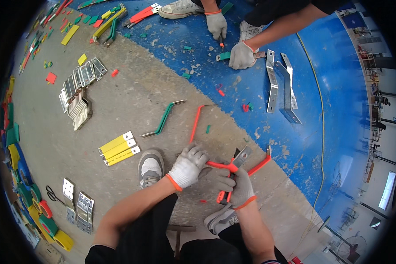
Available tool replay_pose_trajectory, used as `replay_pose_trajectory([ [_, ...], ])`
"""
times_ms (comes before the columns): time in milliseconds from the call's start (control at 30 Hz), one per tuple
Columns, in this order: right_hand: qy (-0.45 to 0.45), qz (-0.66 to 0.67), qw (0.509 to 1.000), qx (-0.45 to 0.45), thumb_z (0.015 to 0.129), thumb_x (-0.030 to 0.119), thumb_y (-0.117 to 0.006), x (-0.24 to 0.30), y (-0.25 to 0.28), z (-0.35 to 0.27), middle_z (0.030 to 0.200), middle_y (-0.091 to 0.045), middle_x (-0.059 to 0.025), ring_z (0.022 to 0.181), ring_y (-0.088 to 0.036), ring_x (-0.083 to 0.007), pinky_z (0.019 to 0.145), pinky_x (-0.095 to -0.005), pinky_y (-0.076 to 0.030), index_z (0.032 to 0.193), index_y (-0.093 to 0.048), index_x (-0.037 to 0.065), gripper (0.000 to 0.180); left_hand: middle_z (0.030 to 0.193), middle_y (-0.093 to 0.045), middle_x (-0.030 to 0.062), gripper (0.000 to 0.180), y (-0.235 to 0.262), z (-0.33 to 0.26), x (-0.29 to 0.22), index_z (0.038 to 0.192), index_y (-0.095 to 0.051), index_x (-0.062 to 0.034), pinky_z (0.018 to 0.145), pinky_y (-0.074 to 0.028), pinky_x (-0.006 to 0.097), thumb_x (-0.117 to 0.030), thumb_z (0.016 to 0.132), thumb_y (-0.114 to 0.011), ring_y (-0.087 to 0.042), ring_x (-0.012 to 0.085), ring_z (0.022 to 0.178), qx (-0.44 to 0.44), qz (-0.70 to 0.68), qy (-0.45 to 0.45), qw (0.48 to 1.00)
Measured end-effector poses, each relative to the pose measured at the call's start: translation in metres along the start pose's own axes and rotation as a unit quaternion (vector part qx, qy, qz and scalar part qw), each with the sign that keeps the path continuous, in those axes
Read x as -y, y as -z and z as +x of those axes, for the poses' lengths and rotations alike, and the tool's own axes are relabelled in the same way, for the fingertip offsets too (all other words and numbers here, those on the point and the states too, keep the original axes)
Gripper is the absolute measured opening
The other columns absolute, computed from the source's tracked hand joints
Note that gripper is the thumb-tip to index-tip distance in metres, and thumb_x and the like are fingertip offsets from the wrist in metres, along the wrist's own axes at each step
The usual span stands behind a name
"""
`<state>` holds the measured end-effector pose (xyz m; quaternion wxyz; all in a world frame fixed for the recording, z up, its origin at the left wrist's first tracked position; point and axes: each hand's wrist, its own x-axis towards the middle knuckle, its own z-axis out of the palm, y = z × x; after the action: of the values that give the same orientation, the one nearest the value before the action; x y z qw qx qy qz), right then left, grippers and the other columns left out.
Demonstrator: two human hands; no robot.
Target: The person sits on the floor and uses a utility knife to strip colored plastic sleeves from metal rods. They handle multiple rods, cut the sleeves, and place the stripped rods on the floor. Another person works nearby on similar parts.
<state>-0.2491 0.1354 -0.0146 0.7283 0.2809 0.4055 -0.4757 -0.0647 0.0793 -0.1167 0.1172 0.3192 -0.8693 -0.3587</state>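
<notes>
My left hand (188,166), in a white glove with an orange cuff, is closed around a red-sleeved metal bar (215,165). The bar's bare silver end (243,155) sticks out beyond my right hand (242,188). That hand, gloved alike, is closed around a red-and-black utility knife (224,196), its handle end showing below the fingers. Where knife and bar meet is partly hidden by my fingers. Another red-sleeved bar (260,165) lies just right of my right hand. Ahead of my left hand are a thin red-sleeved bar (197,123) and a bent green-sleeved bar (164,118).
Three yellow-sleeved bars (119,148) lie by my left shoe. Bare bent bars (80,110) are stacked farther left; scissors (53,193) and tape rolls (48,224) lie at lower left. Opposite, a co-worker's gloved hands (242,56) work on a green-sleeved bar (224,56) near silver bars (273,83).
</notes>
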Motion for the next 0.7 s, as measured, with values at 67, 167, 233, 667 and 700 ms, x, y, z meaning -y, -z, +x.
replay_pose_trajectory([
  [67,0.007,0.137,0.991,0.009,0.105,0.025,-0.051,-0.008,-0.003,0.011,0.073,-0.052,-0.0001,0.05,-0.037,-0.0075,0.045,-0.0259,-0.031,0.1,-0.056,0.009,0.018,0.113,-0.067,0.0207,0.041,-0.015,-0.001,0.001,0.116,-0.057,-0.0057,0.091,-0.052,0.048,-0.028,0.085,-0.073,-0.064,0.0404,0.11,0.074,-0.009,0.041,0.996],
  [167,0.108,0.121,0.987,-0.02,0.105,0.036,-0.053,-0.015,0.003,0.039,0.075,-0.054,-0.0009,0.052,-0.04,-0.0093,0.047,-0.0252,-0.033,0.097,-0.054,0.009,0.028,0.092,-0.069,0.026,0.035,-0.03,-0.014,-0.003,0.112,-0.05,-0.0014,0.068,-0.054,0.052,-0.024,0.09,-0.066,-0.069,0.0447,0.084,0.14,-0.033,0.126,0.981],
  [233,0.147,0.145,0.977,-0.047,0.105,0.037,-0.056,-0.017,-0.005,0.058,0.073,-0.054,-0.0008,0.051,-0.04,-0.0101,0.046,-0.026,-0.033,0.095,-0.053,0.011,0.028,0.085,-0.067,0.0299,0.035,-0.026,-0.016,-0.004,0.113,-0.047,0.0016,0.065,-0.053,0.056,-0.019,0.09,-0.063,-0.067,0.0498,0.08,0.14,-0.13,0.15,0.97],
  [667,0.379,-0.649,0.623,-0.218,0.091,0.023,-0.069,-0.007,0.018,0.102,0.067,-0.064,-0.0181,0.057,-0.062,-0.0352,0.057,-0.0473,-0.047,0.081,-0.064,-0.002,0.027,0.093,-0.067,0.0352,0.059,0.022,-0.006,0.001,0.124,-0.048,0.0058,0.077,-0.053,0.055,-0.038,0.089,-0.068,-0.066,0.0519,0.091,0.218,-0.263,0.235,0.91],
  [700,0.416,-0.679,0.562,-0.225,0.09,0.023,-0.069,-0.006,0.015,0.106,0.07,-0.065,-0.0216,0.062,-0.064,-0.0392,0.059,-0.0487,-0.049,0.083,-0.065,-0.002,0.026,0.095,-0.067,0.0346,0.059,0.019,-0.005,0.002,0.125,-0.048,0.0058,0.078,-0.053,0.056,-0.038,0.09,-0.067,-0.066,0.0514,0.091,0.228,-0.253,0.23,0.912],
])
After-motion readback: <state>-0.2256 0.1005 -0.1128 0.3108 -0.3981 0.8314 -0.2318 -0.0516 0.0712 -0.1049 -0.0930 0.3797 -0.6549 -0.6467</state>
